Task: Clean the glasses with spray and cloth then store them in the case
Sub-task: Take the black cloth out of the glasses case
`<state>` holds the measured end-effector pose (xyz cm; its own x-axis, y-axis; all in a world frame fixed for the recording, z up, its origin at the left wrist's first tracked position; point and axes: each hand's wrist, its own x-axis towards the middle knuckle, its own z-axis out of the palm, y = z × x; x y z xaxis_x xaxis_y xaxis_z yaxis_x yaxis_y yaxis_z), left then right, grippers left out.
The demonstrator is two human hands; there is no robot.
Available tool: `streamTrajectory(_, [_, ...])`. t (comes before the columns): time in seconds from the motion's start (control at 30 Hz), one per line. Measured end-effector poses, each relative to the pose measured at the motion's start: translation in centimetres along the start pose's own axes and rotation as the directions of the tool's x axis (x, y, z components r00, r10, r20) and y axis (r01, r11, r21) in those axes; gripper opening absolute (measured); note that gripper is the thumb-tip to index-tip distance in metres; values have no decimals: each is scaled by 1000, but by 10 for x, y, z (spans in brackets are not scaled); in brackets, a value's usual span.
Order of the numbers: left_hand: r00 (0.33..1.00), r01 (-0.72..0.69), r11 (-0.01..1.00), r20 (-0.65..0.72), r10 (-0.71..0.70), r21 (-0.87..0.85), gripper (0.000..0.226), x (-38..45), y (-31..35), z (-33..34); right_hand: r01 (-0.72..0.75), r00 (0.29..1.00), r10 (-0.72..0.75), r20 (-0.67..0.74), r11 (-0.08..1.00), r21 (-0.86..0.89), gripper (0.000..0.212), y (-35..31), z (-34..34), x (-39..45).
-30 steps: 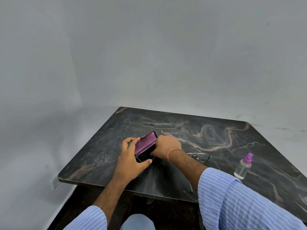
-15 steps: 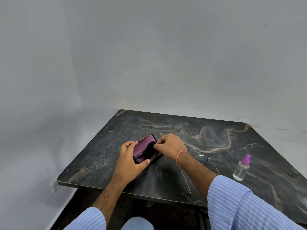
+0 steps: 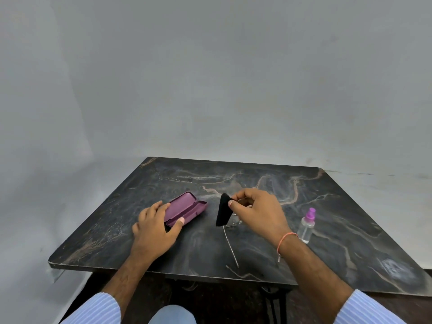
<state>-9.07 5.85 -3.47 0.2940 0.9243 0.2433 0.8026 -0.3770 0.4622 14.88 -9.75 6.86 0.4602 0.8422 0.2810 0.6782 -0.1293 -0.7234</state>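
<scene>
Head view shows the purple case [image 3: 185, 208] lying open on the marbled table [image 3: 140, 197], left hand [image 3: 155, 228] holding its near end, right hand [image 3: 258, 212] pinching a black cloth [image 3: 222, 210] right of the case, above the glasses [image 3: 230, 239], spray bottle [image 3: 306, 226] farther right.

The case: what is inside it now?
The open case shows only bare purple lining; its near end is covered by the left hand. The right hand holds the black cloth.
</scene>
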Motion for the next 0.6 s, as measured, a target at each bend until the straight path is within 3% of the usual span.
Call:
streamTrajectory(0.07, [999,-18,999,-33,20,37,70,-5,4,-4,11,1000,-11,-14,998,59,3,7,-11,-13])
streamTrajectory(0.17, [976,-115,993,-188,115,9,56,-21,19,-12,14,999,-8,-39,987,161,7,16,-22,-31])
streamTrajectory(0.27, [948,-240,946,-264,180,-217,33,-50,53,-18,-11,999,21,-33,958,287,11,24,-29,-46])
streamTrajectory(0.37, [992,-101,821,8,127,-561,14,-77,103,-29,-11,999,22,-30,944,329,16,28,-34,-55])
streamTrajectory(0.43, [971,20,770,195,137,-637,10,-89,129,-31,-1,999,13,-34,947,320,20,29,-37,-59])
streamTrajectory(0.6, [923,194,669,364,122,-718,27,-101,162,-29,101,993,-89,-73,977,190,25,28,-39,-67])
